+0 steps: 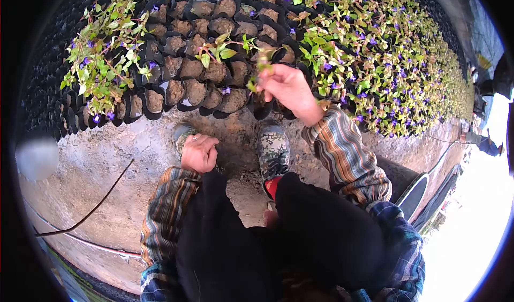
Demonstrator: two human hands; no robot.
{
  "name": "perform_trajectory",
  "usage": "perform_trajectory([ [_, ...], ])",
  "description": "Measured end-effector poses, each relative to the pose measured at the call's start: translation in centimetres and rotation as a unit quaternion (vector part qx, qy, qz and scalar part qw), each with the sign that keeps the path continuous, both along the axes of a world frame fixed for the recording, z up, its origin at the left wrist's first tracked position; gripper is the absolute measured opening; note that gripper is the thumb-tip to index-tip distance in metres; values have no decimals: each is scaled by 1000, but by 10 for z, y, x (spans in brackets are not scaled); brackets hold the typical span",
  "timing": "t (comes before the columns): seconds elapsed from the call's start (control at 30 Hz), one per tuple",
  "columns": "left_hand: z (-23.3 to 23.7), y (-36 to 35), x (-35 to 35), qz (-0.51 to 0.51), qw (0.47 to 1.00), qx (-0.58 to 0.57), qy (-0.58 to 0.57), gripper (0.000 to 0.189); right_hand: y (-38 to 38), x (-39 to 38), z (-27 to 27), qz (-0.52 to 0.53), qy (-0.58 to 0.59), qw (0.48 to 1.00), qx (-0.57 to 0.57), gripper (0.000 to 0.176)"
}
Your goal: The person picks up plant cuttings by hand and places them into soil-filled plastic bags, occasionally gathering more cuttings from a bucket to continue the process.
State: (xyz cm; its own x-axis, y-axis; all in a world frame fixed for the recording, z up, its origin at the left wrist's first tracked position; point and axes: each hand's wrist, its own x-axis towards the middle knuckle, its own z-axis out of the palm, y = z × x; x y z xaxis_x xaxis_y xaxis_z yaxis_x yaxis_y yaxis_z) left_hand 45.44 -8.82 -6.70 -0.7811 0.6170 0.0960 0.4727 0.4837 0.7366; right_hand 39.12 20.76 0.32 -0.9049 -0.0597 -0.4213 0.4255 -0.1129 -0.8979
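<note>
My right hand (289,92) is raised over the front rows of black soil-filled pots (193,92), its thumb and fingers pinched on a small plant sprig (263,66) that is partly blurred. My left hand (199,152) rests near my knee, above one shoe, with the fingers curled in; nothing shows in it. A leafy sprig (217,51) lies over the pots left of my right hand. Purple-flowered plants (107,55) stand in the pots at the left, and a dense bed of flowering plants (375,61) fills the right.
Bare ground (107,168) lies in front of the pots, with a thin dark rod (101,201) at the left. A round-rimmed dark container (415,192) is beside my right arm. Another person (486,143) is at the far right.
</note>
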Motion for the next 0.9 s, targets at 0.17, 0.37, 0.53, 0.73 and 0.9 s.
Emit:
perform_trajectory([
  [0.17, -1, -2, -1, -13, 1000, 1, -6, 12, 70, 43, 6, -199, 19, 967, 159, 10],
  [0.37, -1, -2, 0, -5, 1000, 10, 5, 13, 77, 46, -7, -159, 1, 887, 433, 13],
  [0.53, -1, -3, 0, -3, 1000, 15, 0, 13, 84, 46, -28, -99, 62, 812, 572, 22],
  [0.73, 0, -2, -1, -5, 1000, 15, -6, 13, 85, 52, -37, -87, 69, 814, 570, 22],
  [0.9, -1, -3, 0, -7, 1000, 12, -9, 13, 74, 62, -45, -71, 75, 809, 578, 22],
])
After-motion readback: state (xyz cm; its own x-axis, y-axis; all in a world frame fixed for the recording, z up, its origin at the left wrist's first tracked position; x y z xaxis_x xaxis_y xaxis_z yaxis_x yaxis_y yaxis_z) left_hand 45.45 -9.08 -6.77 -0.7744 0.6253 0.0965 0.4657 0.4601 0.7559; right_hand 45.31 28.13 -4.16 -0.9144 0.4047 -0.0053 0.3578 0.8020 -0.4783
